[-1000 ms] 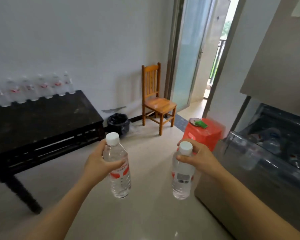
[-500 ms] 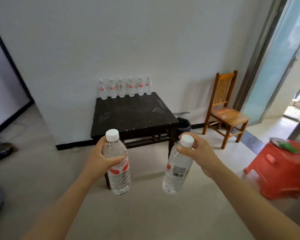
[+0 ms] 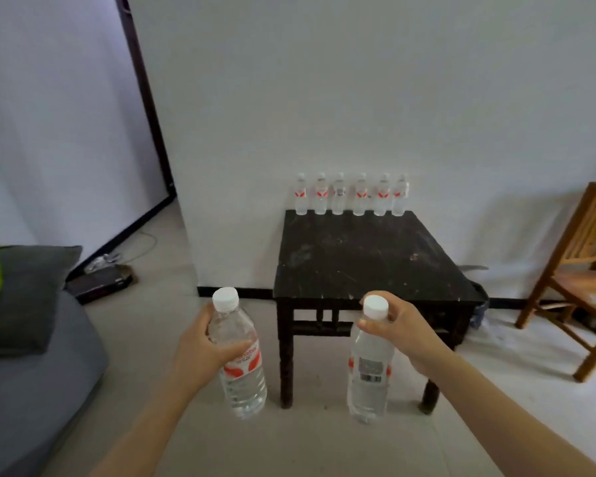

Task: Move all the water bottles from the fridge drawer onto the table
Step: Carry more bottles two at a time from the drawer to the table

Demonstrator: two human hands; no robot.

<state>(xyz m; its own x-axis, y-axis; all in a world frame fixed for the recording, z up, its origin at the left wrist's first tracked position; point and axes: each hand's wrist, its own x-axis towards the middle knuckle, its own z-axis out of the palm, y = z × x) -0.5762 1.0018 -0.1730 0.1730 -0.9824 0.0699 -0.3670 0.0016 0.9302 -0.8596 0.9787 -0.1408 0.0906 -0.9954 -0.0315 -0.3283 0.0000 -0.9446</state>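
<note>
My left hand (image 3: 200,349) is wrapped around the upper body of the first bottle (image 3: 241,366), which is upright with its cap on top. My right hand (image 3: 406,335) pinches the second bottle (image 3: 369,376) at the neck under its white cap, so it hangs slightly tilted. I'm holding both in the air in front of the dark table (image 3: 369,263). At the table's far edge, against the wall, stands a row of bottles (image 3: 350,196). It looks like six, though they're blurred. A wooden chair (image 3: 578,270) sits to the right.

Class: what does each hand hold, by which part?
Left hand grips one water bottle round its upper body; right hand holds a second bottle by its neck.
</note>
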